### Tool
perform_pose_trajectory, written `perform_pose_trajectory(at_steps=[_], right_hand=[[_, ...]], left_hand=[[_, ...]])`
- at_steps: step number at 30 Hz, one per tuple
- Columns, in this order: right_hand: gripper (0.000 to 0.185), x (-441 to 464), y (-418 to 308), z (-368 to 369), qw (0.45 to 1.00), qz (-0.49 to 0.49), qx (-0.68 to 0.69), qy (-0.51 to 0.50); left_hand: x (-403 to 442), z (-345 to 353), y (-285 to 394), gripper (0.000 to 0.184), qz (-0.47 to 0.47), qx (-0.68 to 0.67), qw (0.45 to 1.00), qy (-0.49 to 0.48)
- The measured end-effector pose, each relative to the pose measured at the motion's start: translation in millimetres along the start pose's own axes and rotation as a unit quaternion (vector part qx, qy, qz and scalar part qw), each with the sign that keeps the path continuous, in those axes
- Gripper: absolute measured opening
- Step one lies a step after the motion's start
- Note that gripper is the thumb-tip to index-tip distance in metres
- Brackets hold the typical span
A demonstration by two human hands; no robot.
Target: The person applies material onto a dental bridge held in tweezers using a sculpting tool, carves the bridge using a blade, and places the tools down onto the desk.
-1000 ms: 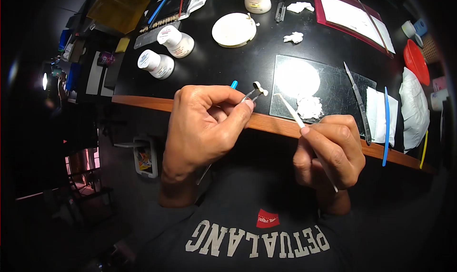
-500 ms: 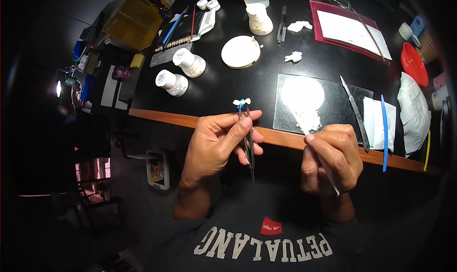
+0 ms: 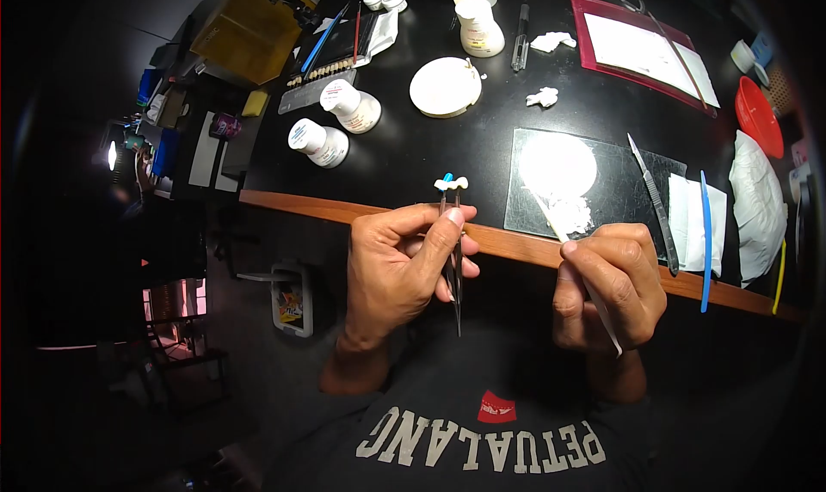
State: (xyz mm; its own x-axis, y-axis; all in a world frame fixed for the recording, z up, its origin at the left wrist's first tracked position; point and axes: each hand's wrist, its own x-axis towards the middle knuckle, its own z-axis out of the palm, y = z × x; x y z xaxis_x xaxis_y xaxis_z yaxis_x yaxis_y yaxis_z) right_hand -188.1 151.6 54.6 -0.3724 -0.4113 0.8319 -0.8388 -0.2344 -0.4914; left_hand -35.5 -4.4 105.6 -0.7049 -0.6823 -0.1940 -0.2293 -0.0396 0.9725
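My left hand [image 3: 400, 264] is closed round metal tweezers [image 3: 457, 277], held upright near the table's wooden edge. At their upper end sits a small white piece [image 3: 459, 183] with a bit of blue [image 3: 446, 178] at its left. My right hand [image 3: 613, 290] pinches a thin white tool [image 3: 600, 307] whose upper end points up and left over the glass plate [image 3: 525, 212]. Beside that end, white crumbly material [image 3: 570, 215] lies on the plate. The tool's exact tip is hard to tell against the glare.
A scalpel [image 3: 652, 199], a blue stick [image 3: 706, 242] and a white cloth [image 3: 686, 225] lie right of the plate. White bottles [image 3: 320, 144] [image 3: 480, 29] and a round white disc [image 3: 445, 88] stand further back. A red tray [image 3: 588, 45] and red bowl [image 3: 758, 118] are at right.
My left hand has turned the tweezers from slanting to upright, so the white piece now faces up. My right hand has moved slightly, and the whole view has shifted.
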Motion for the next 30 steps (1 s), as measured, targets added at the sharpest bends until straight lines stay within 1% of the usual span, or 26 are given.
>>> perform_pose_trajectory(at_steps=[6, 15, 20, 24, 27, 30], right_hand=[[0.033, -0.7, 0.1, 0.6, 1.0, 0.001, -0.001, -0.001], [0.032, 1.2, -2.3, -1.0, 1.0, -0.001, 0.004, -0.01], [0.032, 0.7, -3.7, -1.6, 0.999, -0.027, 0.002, -0.033], [0.031, -3.9, -1.5, -0.5, 0.999, -0.038, 0.0, -0.024], [0.032, -5.7, -1.6, -0.4, 0.999, -0.031, -0.002, -0.028], [0.033, -4.6, -0.7, -0.3, 0.998, -0.043, -0.025, -0.049]], left_hand=[[-1.3, 0.3, 0.6, 0.028, 0.006, -0.008, 1.0, 0.013], [-4.9, 6.7, 4.4, 0.024, 0.009, 0.02, 0.999, 0.04], [-0.7, 10.4, -0.1, 0.025, 0.005, 0.041, 0.999, 0.018], [5.9, 15.3, -6.8, 0.026, -0.001, 0.032, 0.999, 0.009], [9.9, 17.0, -4.5, 0.026, -0.038, 0.026, 0.999, -0.001], [11.3, 15.8, -5.8, 0.025, -0.043, 0.026, 0.999, -0.008]])
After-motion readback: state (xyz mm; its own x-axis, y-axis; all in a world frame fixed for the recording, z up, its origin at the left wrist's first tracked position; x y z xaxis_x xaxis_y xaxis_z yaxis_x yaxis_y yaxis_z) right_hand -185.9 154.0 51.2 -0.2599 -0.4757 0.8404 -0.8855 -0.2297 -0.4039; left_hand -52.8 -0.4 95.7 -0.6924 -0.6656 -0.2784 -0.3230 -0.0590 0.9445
